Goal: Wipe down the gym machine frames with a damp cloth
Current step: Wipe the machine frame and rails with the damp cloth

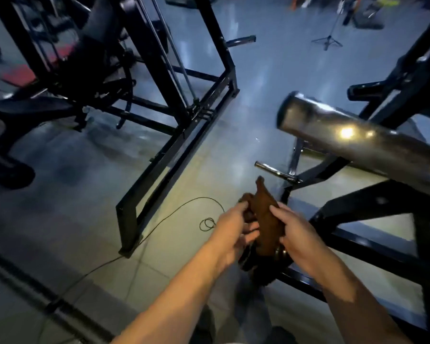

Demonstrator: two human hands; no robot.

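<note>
A brown cloth [265, 214] is bunched between both hands, low in the middle of the head view. My left hand [233, 232] grips its left side with curled fingers. My right hand [296, 234] holds its right side, thumb on top. Both hands are over the black frame [358, 244] of the machine on the right. A thick shiny steel sleeve [353, 137] of that machine juts toward me above the hands. A second black machine frame [174, 155] stands to the left on the floor.
A thin black cable [184, 209] loops across the pale floor left of my hands. A short chrome peg [273, 171] sticks out just beyond the cloth. Benches and dark pads fill the far left. A tripod stand [329, 38] is at the back.
</note>
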